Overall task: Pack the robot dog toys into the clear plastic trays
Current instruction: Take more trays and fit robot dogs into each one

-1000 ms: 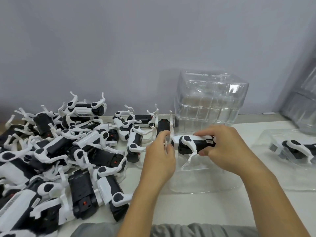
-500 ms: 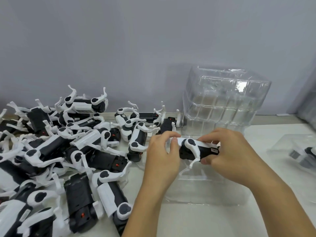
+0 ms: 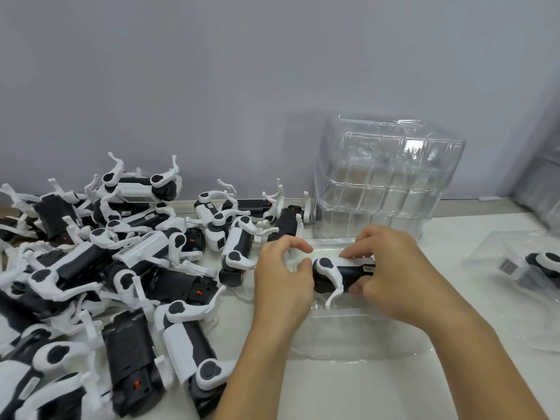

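Observation:
A black-and-white robot dog toy (image 3: 336, 272) hangs level just above a clear plastic tray (image 3: 357, 338) lying on the white table. My right hand (image 3: 394, 277) grips the toy's right half, fingers over the top and thumb underneath. My left hand (image 3: 281, 283) is curled at the toy's left end. Its thumb tip touches that end and its forefinger arches just above. One white leg of the toy points down into the tray. Several more robot dog toys (image 3: 121, 268) lie heaped on the left.
A tall stack of clear trays (image 3: 385, 183) stands against the grey wall right behind my hands. At the right edge lies another tray (image 3: 497, 256) holding a toy (image 3: 545, 262). More clear plastic shows at the far right (image 3: 542, 183).
Both hands have carried the toy a little down and toward me over the tray. My left forefinger has lifted off the toy's end. The view has swung left.

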A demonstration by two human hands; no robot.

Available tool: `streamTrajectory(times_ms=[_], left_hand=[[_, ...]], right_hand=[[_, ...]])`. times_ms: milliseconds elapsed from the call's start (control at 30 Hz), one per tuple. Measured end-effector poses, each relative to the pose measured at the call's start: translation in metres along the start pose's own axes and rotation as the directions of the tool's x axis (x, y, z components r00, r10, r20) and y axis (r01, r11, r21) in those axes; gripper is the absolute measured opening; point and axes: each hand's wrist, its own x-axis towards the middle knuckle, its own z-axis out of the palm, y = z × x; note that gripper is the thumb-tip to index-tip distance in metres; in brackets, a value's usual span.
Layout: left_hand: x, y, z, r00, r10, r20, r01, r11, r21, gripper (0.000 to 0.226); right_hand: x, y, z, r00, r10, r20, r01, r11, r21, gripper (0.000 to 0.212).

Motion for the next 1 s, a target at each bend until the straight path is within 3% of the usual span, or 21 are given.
streamTrajectory(times_ms=[200, 400, 600, 833, 1000], left_hand=[[0.005, -0.002, -0.006, 1.000, -0.011, 0.001, 0.011, 1.000, 0.023, 0.025], [0.008, -0.005, -0.005, 1.000, 0.009, -0.023, -0.005, 0.986, 0.164, 0.031], [0.005, 0.000, -0.007, 1.000, 0.008, 0.027, -0.012, 0.987, 0.159, 0.035], [0.003, 0.005, -0.004, 0.995, -0.041, 0.088, 0.019, 0.972, 0.235, 0.007], [0.003, 0.007, -0.007, 0.987, -0.075, 0.145, 0.035, 0.965, 0.260, 0.006]], right_hand=[[0.000, -0.003, -0.001, 1.000, 0.003, 0.013, -0.003, 1.000, 0.028, 0.031], [0.002, -0.003, 0.002, 0.999, 0.021, 0.043, -0.020, 1.000, -0.018, 0.029], [-0.006, 0.024, -0.031, 0.990, 0.127, -0.062, -0.123, 0.990, 0.062, 0.020], [-0.006, 0.034, -0.025, 0.959, 0.266, -0.094, -0.249, 0.955, 0.161, 0.017], [-0.007, 0.038, -0.027, 0.962, 0.269, -0.056, -0.255, 0.950, 0.178, 0.015]])
